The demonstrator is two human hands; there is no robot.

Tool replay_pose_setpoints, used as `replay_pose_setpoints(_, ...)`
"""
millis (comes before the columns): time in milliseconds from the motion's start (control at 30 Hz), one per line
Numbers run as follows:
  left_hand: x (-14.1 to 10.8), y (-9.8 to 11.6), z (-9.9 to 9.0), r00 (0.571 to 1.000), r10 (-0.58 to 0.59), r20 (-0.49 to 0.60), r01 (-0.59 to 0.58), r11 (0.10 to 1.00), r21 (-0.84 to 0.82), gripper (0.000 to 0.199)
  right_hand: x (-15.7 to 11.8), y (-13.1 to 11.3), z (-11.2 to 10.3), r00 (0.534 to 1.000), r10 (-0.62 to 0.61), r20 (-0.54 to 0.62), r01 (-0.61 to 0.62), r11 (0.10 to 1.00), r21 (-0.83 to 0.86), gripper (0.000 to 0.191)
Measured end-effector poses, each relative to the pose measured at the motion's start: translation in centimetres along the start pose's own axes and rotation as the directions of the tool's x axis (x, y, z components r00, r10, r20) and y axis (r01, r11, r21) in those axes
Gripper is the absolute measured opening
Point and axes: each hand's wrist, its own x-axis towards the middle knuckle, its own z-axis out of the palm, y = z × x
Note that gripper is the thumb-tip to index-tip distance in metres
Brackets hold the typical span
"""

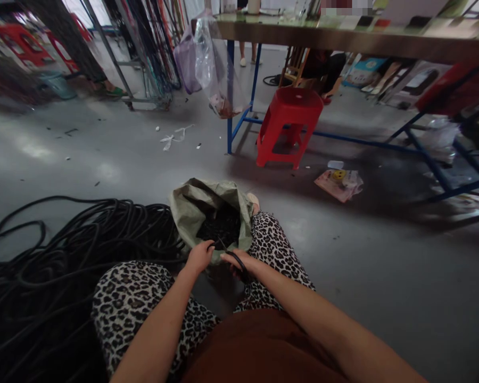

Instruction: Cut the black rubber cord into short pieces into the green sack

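My right hand (239,260) is closed round the black handles of a pair of scissors (236,258), whose blades point up and left over a sack's near rim. Pinched in my left hand (201,255) is the end of a black cord (211,245), close to the blade tips. Between my knees stands the open green woven sack (186,213), with many small dark pieces (219,226) inside. A big heap of black cord (83,239) lies on the floor at my left, and one strand runs from it toward my left hand.
Ahead is a long table (263,34) on blue legs, with a plastic bag (213,64) hanging at its left corner. A red stool (289,125) stands before it. A flat packet (339,183) and scraps lie on the floor. Other people's legs show behind.
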Motion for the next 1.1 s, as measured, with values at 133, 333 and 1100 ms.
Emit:
replay_pose_setpoints(133,-0.15,0.06,0.07,1.000,0.020,0.023,-0.020,1.000,0.012,0.036,0.58,0.47,0.03,1.000,-0.003,0.001,0.003,1.000,-0.002,0.034)
replay_pose_setpoints(333,-0.04,-0.14,0.33,0.999,0.037,0.037,-0.038,0.999,0.021,0.036,0.33,0.28,0.00,1.000,-0.002,-0.007,0.002,1.000,0.005,0.039)
replay_pose_setpoints(1100,-0.34,0.07,0.13,0.995,0.065,0.074,-0.070,0.995,0.071,0.036,0.06,0.08,0.16,0.999,0.031,-0.030,-0.032,0.999,-0.044,0.042)
